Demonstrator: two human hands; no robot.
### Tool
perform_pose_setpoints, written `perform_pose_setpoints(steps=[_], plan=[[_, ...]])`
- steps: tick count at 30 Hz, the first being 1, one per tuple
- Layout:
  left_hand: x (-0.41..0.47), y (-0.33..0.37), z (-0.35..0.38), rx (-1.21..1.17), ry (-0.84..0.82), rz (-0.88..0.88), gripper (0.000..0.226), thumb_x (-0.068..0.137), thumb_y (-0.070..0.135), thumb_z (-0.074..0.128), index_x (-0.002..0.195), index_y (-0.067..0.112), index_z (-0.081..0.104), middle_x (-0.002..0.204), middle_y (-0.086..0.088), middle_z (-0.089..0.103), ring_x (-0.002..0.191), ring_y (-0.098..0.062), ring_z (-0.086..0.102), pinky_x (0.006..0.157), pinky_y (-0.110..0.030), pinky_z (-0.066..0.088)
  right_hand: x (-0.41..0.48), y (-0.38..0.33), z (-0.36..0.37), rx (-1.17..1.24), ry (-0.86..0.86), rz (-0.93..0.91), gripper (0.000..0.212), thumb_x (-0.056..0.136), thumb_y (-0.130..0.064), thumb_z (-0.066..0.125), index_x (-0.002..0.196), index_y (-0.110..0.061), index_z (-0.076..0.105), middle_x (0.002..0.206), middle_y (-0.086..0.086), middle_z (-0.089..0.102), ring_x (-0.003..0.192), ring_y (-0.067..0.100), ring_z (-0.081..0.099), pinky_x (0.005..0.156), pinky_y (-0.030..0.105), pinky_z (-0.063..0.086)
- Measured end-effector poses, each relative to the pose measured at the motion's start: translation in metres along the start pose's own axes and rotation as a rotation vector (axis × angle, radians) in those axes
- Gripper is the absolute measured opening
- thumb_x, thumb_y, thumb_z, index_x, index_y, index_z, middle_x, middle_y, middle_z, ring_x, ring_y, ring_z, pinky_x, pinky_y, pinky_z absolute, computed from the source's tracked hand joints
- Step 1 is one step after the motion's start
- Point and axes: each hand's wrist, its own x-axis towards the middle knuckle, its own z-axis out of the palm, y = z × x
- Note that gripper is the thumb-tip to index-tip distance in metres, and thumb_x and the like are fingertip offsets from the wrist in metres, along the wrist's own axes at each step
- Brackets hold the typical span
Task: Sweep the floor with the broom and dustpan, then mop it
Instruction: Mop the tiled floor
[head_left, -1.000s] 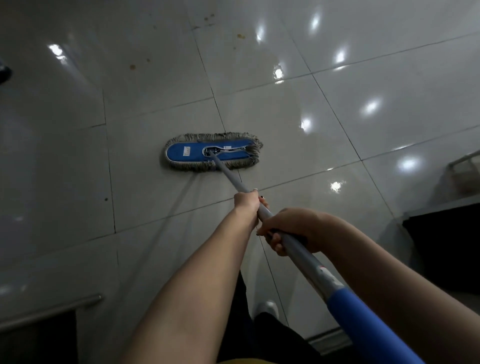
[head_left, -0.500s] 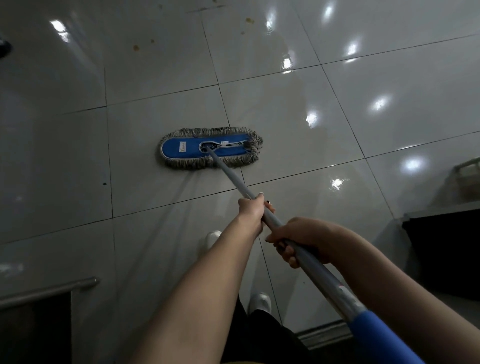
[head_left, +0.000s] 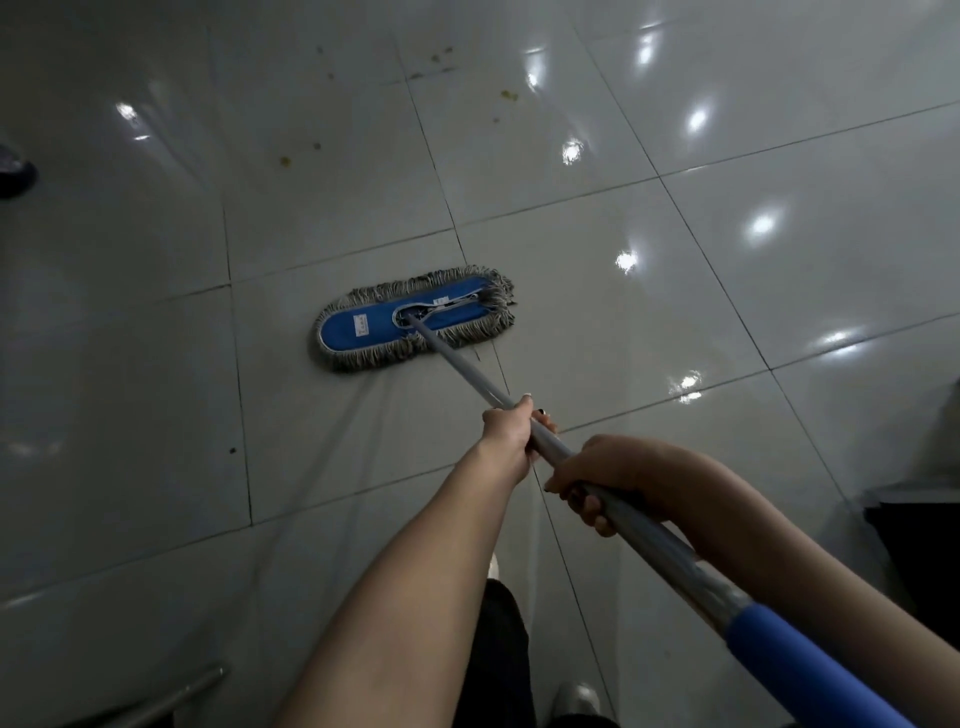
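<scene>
The blue mop head (head_left: 413, 318) lies flat on the tiled floor (head_left: 156, 364), its grey handle (head_left: 467, 375) gripped by the left hand (head_left: 506, 439) and, just behind, the right hand (head_left: 608, 475); mopping is underway, and the next push probably must reach the brownish spots (head_left: 509, 95) farther ahead.

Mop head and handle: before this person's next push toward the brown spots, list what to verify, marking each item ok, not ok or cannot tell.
1. Left hand grips the handle: ok.
2. Right hand grips the handle behind it: ok.
3. Mop head lies flat on the floor: ok.
4. Floor ahead clean: not ok, brown spots lie beyond the mop head.
5. Path to those spots unobstructed: ok.
6. Mop head damp enough: cannot tell.
</scene>
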Motion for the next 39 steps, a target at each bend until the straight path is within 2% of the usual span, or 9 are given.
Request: perform_pose_setpoints(steps=[7, 14, 17, 20, 22, 25, 29, 33, 39], plan=[[0.030, 0.119, -0.026, 0.071, 0.007, -0.029, 0.025, 0.098, 0.021, 0.047, 0.080, 0.003, 0.047, 0.065, -0.005, 0.048, 0.054, -0.014, 0.049, 0.047, -0.025, 0.045, 0.017, -0.120, 0.024, 0.033, -0.016, -0.035, 0.027, 0.093, -0.013, 0.054, 0.068, -0.006, 0.049, 0.036, 0.000, 0.048, 0.026, 0.008, 0.044, 0.033, 0.014, 0.040], [0.064, 0.211, -0.038, 0.082, 0.021, -0.005, 0.028, 0.098, 0.022, 0.047, 0.077, 0.003, 0.048, 0.065, -0.005, 0.051, 0.055, -0.015, 0.050, 0.050, -0.026, 0.045, 0.030, -0.219, 0.031, 0.037, -0.037, -0.048, 0.026, 0.094, -0.015, 0.053, 0.070, -0.006, 0.048, 0.036, 0.000, 0.048, 0.026, 0.007, 0.044, 0.032, 0.014, 0.040], [0.082, 0.247, -0.041, 0.060, 0.013, -0.007, 0.028, 0.098, 0.021, 0.047, 0.077, 0.002, 0.047, 0.066, -0.005, 0.050, 0.054, -0.015, 0.050, 0.047, -0.026, 0.046, 0.041, -0.259, 0.031, 0.046, -0.049, -0.036, 0.026, 0.095, -0.018, 0.054, 0.073, -0.005, 0.048, 0.036, 0.000, 0.047, 0.025, 0.008, 0.044, 0.033, 0.013, 0.040], [0.104, 0.290, -0.043, 0.044, 0.009, 0.009, 0.028, 0.098, 0.021, 0.047, 0.076, 0.003, 0.047, 0.066, -0.006, 0.050, 0.055, -0.015, 0.050, 0.058, -0.026, 0.047, 0.056, -0.305, 0.027, 0.045, -0.058, -0.042, 0.031, 0.095, -0.028, 0.054, 0.074, -0.005, 0.048, 0.036, 0.000, 0.046, 0.026, 0.008, 0.043, 0.034, 0.013, 0.040], [0.120, 0.325, -0.041, 0.029, 0.001, 0.023, 0.026, 0.098, 0.020, 0.047, 0.078, 0.003, 0.046, 0.067, -0.006, 0.050, 0.056, -0.015, 0.050, 0.061, -0.026, 0.047, 0.068, -0.342, 0.021, 0.032, -0.049, -0.049, 0.037, 0.095, -0.036, 0.054, 0.074, -0.006, 0.048, 0.036, 0.000, 0.046, 0.026, 0.008, 0.044, 0.034, 0.013, 0.040], [0.143, 0.384, -0.035, 0.001, 0.015, 0.040, 0.025, 0.098, 0.019, 0.046, 0.080, 0.002, 0.043, 0.068, -0.007, 0.048, 0.055, -0.015, 0.047, 0.056, -0.026, 0.046, 0.085, -0.405, 0.010, 0.026, -0.033, -0.035, 0.044, 0.093, -0.044, 0.052, 0.071, -0.006, 0.048, 0.035, 0.000, 0.046, 0.025, 0.009, 0.043, 0.033, 0.013, 0.039], [0.171, 0.464, -0.033, 0.024, 0.037, 0.043, 0.021, 0.098, 0.019, 0.046, 0.087, 0.001, 0.043, 0.070, -0.008, 0.049, 0.056, -0.015, 0.048, 0.057, -0.027, 0.046, 0.106, -0.489, 0.003, 0.055, -0.048, -0.036, 0.044, 0.094, -0.043, 0.053, 0.073, -0.005, 0.047, 0.033, 0.001, 0.046, 0.024, 0.011, 0.043, 0.033, 0.013, 0.038], [0.197, 0.541, -0.038, 0.073, 0.045, 0.027, 0.019, 0.099, 0.019, 0.045, 0.101, 0.000, 0.042, 0.069, -0.007, 0.048, 0.055, -0.014, 0.048, 0.049, -0.025, 0.046, 0.120, -0.568, 0.001, 0.056, -0.054, -0.029, 0.042, 0.093, -0.042, 0.054, 0.074, -0.005, 0.049, 0.034, 0.001, 0.048, 0.024, 0.010, 0.044, 0.032, 0.013, 0.039], [0.240, 0.649, -0.051, 0.130, 0.018, 0.031, 0.016, 0.100, 0.017, 0.043, 0.102, 0.001, 0.041, 0.067, -0.006, 0.045, 0.055, -0.014, 0.046, 0.049, -0.025, 0.043, 0.142, -0.680, 0.007, 0.062, -0.050, -0.043, 0.043, 0.093, -0.044, 0.053, 0.074, -0.006, 0.047, 0.034, 0.000, 0.046, 0.024, 0.010, 0.043, 0.032, 0.013, 0.038]])
